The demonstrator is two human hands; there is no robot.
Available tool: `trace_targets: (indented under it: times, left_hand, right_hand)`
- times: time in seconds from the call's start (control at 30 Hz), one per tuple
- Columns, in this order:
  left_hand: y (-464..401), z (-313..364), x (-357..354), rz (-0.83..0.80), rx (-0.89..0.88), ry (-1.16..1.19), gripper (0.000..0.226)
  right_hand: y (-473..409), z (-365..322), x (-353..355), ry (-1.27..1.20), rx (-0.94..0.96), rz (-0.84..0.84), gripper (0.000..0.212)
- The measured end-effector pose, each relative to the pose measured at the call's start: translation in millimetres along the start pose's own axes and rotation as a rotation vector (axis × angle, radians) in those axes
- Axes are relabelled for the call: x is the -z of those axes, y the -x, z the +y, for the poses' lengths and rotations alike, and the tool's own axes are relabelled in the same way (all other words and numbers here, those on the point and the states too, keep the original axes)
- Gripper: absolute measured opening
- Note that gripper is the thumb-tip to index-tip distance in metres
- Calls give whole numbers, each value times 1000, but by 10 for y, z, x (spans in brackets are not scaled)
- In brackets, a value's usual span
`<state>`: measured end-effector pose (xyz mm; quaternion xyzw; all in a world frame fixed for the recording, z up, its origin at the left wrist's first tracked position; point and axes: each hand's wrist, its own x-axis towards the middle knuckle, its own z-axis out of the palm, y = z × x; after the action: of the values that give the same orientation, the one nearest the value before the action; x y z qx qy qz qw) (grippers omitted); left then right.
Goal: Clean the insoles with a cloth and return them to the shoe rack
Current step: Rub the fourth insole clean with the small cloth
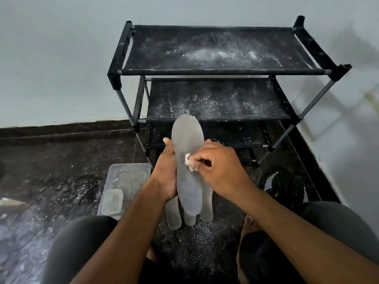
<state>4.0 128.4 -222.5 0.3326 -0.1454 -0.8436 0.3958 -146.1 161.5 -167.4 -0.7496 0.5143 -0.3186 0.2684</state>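
A grey insole (187,140) stands upright in front of me, its toe end pointing up toward the shoe rack (215,72). My left hand (166,173) grips it along its left edge, together with other grey insoles whose heel ends (173,216) stick out below. My right hand (221,167) pinches a small white cloth (188,160) and presses it against the middle of the front insole. The black rack has several fabric shelves dusted with white powder.
A clear plastic tub (127,181) with a smaller container inside sits on the dark floor to the left. A black striped shoe (285,185) lies at the right. White powder is scattered on the floor (61,181). My knees frame the bottom of the view.
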Motion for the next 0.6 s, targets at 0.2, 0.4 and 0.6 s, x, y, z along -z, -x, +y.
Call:
trace_targets:
  times: [0.2, 0.4, 0.6]
  left_hand:
    - [-8, -31, -40, 101, -12, -68, 81]
    - [51, -61, -101, 33, -5, -31, 65]
    - [6, -40, -57, 106, -56, -94, 69]
  right_hand:
    - [-17, 121, -21, 165, -55, 150, 13]
    - [-50, 83, 43, 179, -21, 167, 8]
    - [-73, 72, 45, 66, -40, 2, 32]
